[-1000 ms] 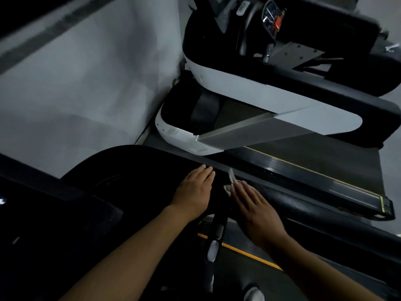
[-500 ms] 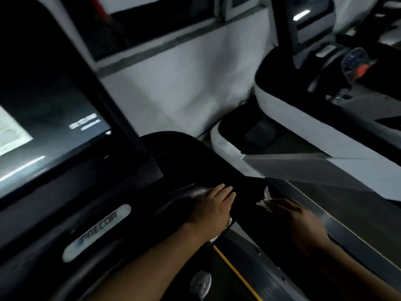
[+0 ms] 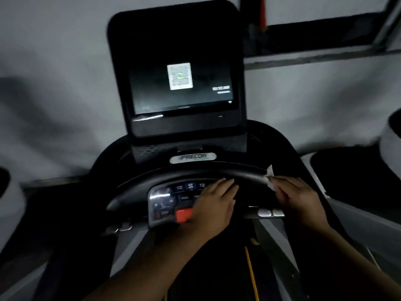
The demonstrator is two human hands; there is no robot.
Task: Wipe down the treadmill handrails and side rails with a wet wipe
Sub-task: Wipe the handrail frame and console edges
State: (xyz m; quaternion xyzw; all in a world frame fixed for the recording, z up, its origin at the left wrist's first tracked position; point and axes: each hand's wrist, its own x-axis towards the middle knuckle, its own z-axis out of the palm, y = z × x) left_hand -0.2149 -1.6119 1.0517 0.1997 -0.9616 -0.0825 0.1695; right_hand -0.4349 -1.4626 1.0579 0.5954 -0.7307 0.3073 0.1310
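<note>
— What is found on the left of the console?
— A control panel [image 3: 171,200] is seen below the dark screen [image 3: 180,88], with 1 red button [image 3: 183,215] at its near edge.
— How is the left hand placed?
— The left hand [image 3: 213,205] is laid flat over the panel's right part. Its fingers are straight and together, and their tips reach the curved front handrail [image 3: 195,174]. Nothing is held in it.
— Where is the wet wipe?
— The wet wipe [image 3: 270,177] is pressed onto the right stretch of that handrail, and a crumpled white corner sticks up past the fingertips.
— By what is it kept there?
— It is pinned under the nearly straight fingers of the right hand [image 3: 297,198]. The thumb is hidden, so a pinch cannot be confirmed. 2 silver pads [image 3: 271,212] are seen on the nearer bar between the hands. A white neighbouring treadmill [image 3: 388,137] is blurred at the far right.
</note>
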